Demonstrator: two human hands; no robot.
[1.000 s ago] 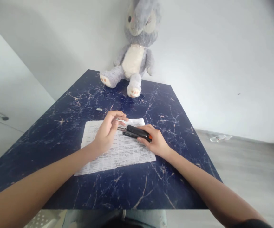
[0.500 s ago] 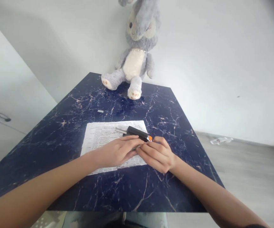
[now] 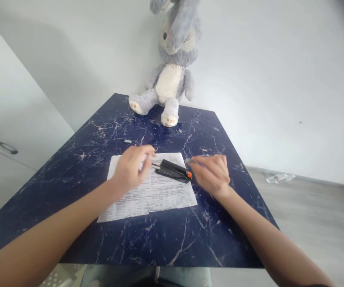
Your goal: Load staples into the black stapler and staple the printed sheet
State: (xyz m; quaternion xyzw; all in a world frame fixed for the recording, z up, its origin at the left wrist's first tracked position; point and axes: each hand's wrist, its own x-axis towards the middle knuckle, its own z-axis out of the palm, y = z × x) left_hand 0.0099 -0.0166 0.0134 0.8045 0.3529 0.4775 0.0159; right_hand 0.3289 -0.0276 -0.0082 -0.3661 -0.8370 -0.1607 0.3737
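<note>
A black stapler (image 3: 173,170) with an orange end lies on printed sheets of paper (image 3: 148,199). Its slim metal piece sticks out toward the left. My left hand (image 3: 131,165) hovers over the paper beside that metal piece, thumb and fingers apart, slightly blurred, with nothing seen in it. To the right of the stapler, my right hand (image 3: 210,172) is closed in a pinch. A small greyish piece (image 3: 188,160) shows at its fingertips, too blurred to name.
A dark blue marbled table (image 3: 174,239) carries everything. Farther back lies a small pale strip (image 3: 128,141). A grey plush rabbit (image 3: 169,83) sits at the far edge against the wall. Clear plastic packaging (image 3: 279,178) lies on the floor at right.
My hands have come apart: the left moved left and up off the stapler, the right moved right with the small greyish piece. The stapler now lies uncovered on the paper.
</note>
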